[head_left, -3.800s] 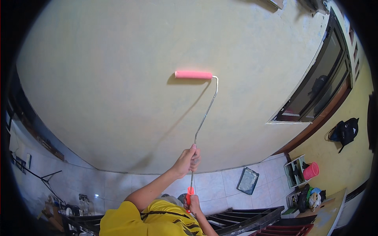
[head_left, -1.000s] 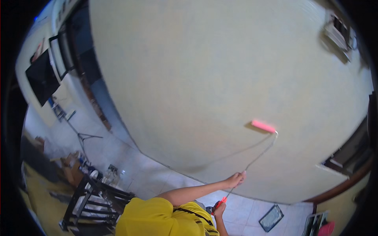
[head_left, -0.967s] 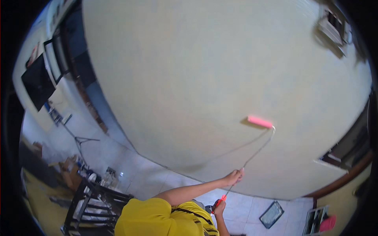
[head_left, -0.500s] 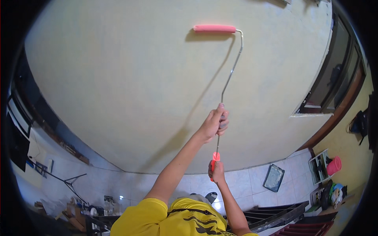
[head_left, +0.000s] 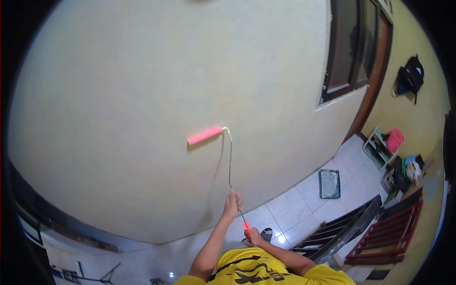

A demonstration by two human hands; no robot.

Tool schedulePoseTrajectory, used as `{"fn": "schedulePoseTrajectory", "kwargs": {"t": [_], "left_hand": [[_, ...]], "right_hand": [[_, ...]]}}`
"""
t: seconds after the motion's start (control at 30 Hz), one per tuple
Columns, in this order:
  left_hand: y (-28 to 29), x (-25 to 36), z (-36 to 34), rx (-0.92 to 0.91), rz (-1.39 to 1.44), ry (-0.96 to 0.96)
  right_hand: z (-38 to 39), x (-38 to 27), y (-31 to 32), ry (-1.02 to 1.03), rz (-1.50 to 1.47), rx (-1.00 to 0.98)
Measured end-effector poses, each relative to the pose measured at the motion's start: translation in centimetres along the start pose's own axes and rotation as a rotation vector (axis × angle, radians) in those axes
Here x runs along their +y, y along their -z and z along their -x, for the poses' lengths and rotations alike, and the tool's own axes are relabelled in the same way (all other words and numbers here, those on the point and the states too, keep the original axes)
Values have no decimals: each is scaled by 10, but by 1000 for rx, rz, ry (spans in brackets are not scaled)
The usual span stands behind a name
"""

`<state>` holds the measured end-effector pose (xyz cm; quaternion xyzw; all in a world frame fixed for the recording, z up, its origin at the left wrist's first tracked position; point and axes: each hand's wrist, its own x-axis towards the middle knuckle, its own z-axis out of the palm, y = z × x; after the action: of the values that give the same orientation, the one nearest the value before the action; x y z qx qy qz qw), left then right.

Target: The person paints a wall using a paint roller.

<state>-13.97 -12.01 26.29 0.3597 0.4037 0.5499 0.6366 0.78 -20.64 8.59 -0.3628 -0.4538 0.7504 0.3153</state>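
A paint roller with a pink sleeve point(head_left: 205, 136) is against or very near the pale wall point(head_left: 118, 104), its sleeve tilted a little with the right end higher. The long bent metal rod point(head_left: 231, 161) comes down from the sleeve toward me. My left hand point(head_left: 232, 204) is wrapped round the lower part of that rod. Below it, my right hand point(head_left: 254, 236) grips the roller's orange-red handle point(head_left: 247, 229). A shadow of the rod falls on the wall.
A dark paint tray point(head_left: 329, 184) lies on the tiled floor point(head_left: 289, 204) at right. Nearer stand a black slatted rack point(head_left: 339, 228) and a red slatted frame point(head_left: 387, 237). Beyond the tray is a small shelf point(head_left: 380, 148) with a pink bucket point(head_left: 395, 140). A dark-framed window point(head_left: 349, 47) opens the wall.
The roller has come down the wall, and both hands have lowered with it toward my body. My view has turned to the right. Both hands keep their hold.
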Motion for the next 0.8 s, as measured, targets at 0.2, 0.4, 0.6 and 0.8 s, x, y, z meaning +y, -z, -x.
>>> {"fn": "schedulePoseTrajectory", "kwargs": {"t": [0.2, 0.4, 0.6, 0.8], "left_hand": [[-1, -34, -5, 78, 46, 8], [-20, -29, -4, 68, 67, 4], [-20, -37, -8, 80, 131, -20], [-27, -38, -10, 98, 145, -29]], "right_hand": [[11, 6, 19, 52, 173, 101], [10, 10, 32, -12, 258, 116], [18, -10, 37, 26, 520, 252], [19, -10, 47, 3, 550, 262]]}}
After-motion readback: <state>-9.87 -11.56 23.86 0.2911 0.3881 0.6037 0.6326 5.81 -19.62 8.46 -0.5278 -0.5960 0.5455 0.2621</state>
